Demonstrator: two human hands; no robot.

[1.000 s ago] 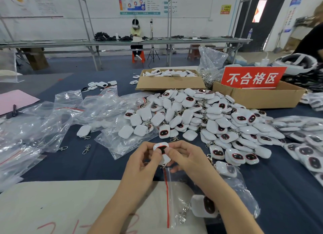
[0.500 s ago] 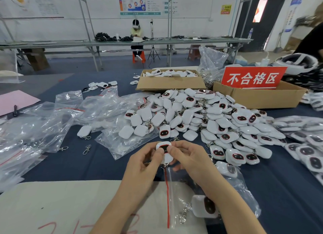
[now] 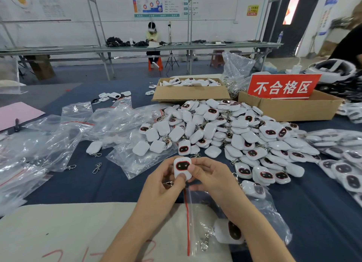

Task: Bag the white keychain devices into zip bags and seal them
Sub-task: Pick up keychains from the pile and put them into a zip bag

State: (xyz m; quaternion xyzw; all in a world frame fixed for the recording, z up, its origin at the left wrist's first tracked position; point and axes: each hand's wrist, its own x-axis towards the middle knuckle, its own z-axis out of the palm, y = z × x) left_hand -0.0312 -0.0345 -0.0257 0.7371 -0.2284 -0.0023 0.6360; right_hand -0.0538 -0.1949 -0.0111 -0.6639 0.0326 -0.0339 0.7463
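White rounded-square plastic keychain device (image 3: 182, 168), black face ringed red: upright, face up toward viewer, pinched between left hand (image 3: 162, 185) and right hand (image 3: 211, 175), near centre. Clear plastic zip bag with red seal strip (image 3: 195, 222) flat just nearer, holding one bagged device (image 3: 228, 231) with metal clasp. Heap of loose devices (image 3: 235, 134) beyond. Empty clear zip bags (image 3: 58, 136) strewn left. Filled bags (image 3: 342, 159) right.

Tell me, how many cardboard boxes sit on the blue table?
2. The left box lies behind the pile of devices and holds more of them; the right box stands beside it, with a red sign. More may hide beyond the frame.
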